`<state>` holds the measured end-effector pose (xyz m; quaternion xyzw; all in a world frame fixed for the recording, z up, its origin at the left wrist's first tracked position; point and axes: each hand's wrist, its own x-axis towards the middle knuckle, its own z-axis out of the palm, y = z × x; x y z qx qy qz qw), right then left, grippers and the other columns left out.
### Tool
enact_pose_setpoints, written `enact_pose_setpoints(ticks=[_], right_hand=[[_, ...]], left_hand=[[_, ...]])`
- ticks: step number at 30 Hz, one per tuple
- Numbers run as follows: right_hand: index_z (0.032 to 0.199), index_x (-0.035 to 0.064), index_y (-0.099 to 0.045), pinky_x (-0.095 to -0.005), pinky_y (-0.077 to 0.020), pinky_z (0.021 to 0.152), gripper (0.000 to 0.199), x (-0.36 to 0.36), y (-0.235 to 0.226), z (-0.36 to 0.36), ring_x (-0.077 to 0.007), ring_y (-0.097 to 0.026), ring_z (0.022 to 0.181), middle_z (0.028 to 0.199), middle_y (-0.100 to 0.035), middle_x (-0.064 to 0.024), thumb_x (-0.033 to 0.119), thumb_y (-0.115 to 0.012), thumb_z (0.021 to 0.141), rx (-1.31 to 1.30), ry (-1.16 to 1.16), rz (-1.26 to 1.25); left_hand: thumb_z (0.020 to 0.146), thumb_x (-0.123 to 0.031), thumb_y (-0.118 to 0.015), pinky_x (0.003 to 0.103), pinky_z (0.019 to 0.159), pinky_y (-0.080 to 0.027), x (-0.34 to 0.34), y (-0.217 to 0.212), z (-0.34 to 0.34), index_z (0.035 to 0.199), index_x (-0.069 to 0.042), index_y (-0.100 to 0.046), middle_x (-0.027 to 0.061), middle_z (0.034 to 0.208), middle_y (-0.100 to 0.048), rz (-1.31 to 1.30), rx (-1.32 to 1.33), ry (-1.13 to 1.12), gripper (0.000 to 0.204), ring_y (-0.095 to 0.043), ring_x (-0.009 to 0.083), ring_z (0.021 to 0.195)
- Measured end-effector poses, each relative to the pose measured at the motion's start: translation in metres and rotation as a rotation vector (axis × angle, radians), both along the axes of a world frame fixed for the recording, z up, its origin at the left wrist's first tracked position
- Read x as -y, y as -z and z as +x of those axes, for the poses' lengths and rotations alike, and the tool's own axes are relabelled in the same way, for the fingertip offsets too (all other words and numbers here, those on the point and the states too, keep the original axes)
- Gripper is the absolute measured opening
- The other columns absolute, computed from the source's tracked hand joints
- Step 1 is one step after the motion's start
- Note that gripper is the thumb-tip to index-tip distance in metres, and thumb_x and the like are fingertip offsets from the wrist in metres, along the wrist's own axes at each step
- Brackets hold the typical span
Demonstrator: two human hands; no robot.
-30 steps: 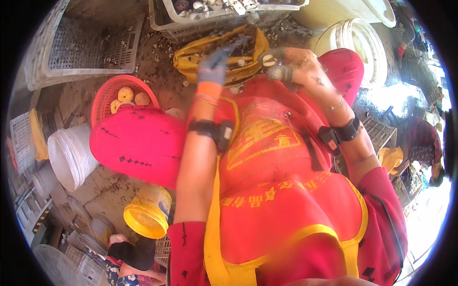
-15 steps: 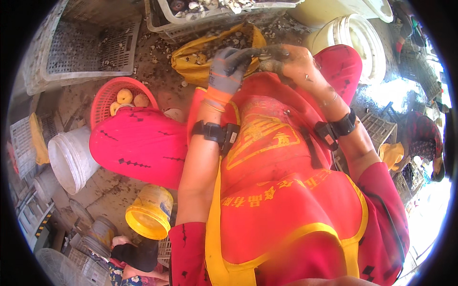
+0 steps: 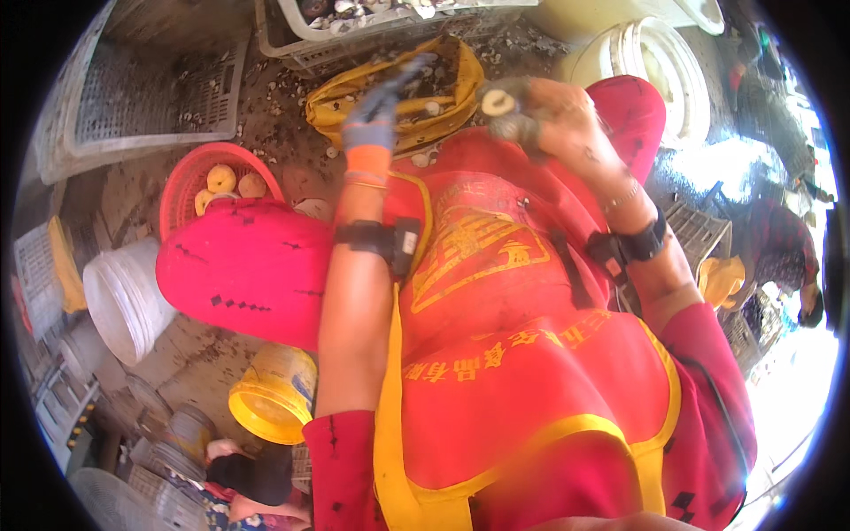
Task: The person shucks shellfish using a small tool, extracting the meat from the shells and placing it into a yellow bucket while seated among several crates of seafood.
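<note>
My left hand (image 3: 376,115), in a grey glove with an orange cuff, is blurred by motion above the open yellow bag (image 3: 320,104). Its fingers look stretched out, and I make out nothing in them. My right hand (image 3: 549,115), in a dirty, dark-fingered covering, is closed on a small round piece (image 3: 498,103) with a pale face and a brownish centre; its kind is not clear. Beside my left knee a red plastic basket (image 3: 181,181) holds several round, yellowish pieces (image 3: 221,178). Scraps lie in and around the bag.
A large grey crate (image 3: 159,142) stands at the far left; another crate (image 3: 354,34) ahead holds pale scraps. A white bucket (image 3: 660,80) is at the far right. A white bucket (image 3: 133,296) and a yellow bucket (image 3: 274,398) stand left. Other people are at the lower left and right.
My hands were together over my lap; now the left has swung away to the left over the yellow bag. The right hand keeps hold of the round piece, whose pale face now shows.
</note>
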<state>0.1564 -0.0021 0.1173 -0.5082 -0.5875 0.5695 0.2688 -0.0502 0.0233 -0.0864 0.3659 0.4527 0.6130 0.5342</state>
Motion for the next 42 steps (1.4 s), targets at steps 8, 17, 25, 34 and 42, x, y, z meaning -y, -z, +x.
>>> enact_pose_setpoints(ticks=[8, 17, 25, 34, 42], right_hand=[[0.115, 0.0057, -0.056, -0.0202, -0.0459, 0.060, 0.037, -0.032, 0.070, 0.027, -0.0067, -0.056, 0.067, 0.089, -0.064, -0.0029, 0.011, -0.067, 0.080, 0.283, 0.160, 0.273], [0.110, 0.0020, -0.057, -0.0324, -0.0484, 0.066, 0.037, -0.028, 0.043, 0.029, -0.0232, -0.060, 0.074, 0.085, -0.063, -0.0115, 0.018, -0.066, 0.078, 0.313, -0.002, 0.093], [0.100, 0.0048, -0.061, -0.0268, -0.0444, 0.059, 0.022, -0.009, 0.073, 0.012, -0.0127, -0.054, 0.065, 0.075, -0.060, -0.0066, 0.010, -0.060, 0.079, 0.396, -0.282, 0.512], [0.103, 0.0015, -0.061, -0.0304, -0.0464, 0.066, 0.037, -0.019, 0.111, 0.002, -0.0200, -0.058, 0.075, 0.083, -0.059, -0.0108, 0.007, -0.074, 0.068, 0.223, -0.042, 0.558], [0.105, 0.0008, -0.061, -0.0272, -0.0486, 0.066, 0.030, -0.024, 0.079, 0.005, -0.0115, -0.060, 0.077, 0.091, -0.066, -0.0094, 0.013, -0.069, 0.078, -0.013, 0.056, 0.276]], left_hand=[[0.081, -0.006, -0.060, 0.023, 0.058, -0.045, 0.015, -0.081, 0.028, 0.098, -0.013, -0.069, 0.0050, 0.081, -0.058, 0.083, -0.497, 0.107, 0.021, -0.056, 0.0115, 0.065], [0.082, -0.007, -0.060, 0.025, 0.061, -0.046, 0.018, -0.081, 0.020, 0.100, -0.016, -0.068, 0.0054, 0.080, -0.059, 0.333, -0.912, 0.110, 0.022, -0.059, 0.0144, 0.070], [0.079, -0.009, -0.067, 0.023, 0.071, -0.046, 0.020, -0.074, 0.040, 0.103, -0.005, -0.065, 0.0033, 0.088, -0.064, -0.117, -0.113, 0.247, 0.025, -0.057, 0.0100, 0.077], [0.081, -0.019, -0.065, 0.020, 0.062, -0.047, 0.018, -0.079, 0.034, 0.109, -0.003, -0.060, 0.0054, 0.089, -0.065, -0.194, -0.014, 0.383, 0.033, -0.058, 0.0120, 0.068], [0.083, -0.005, -0.061, 0.025, 0.076, -0.048, 0.011, -0.077, 0.024, 0.105, 0.000, -0.063, 0.0064, 0.094, -0.064, -0.312, 0.153, 0.114, 0.023, -0.059, 0.0132, 0.083]])
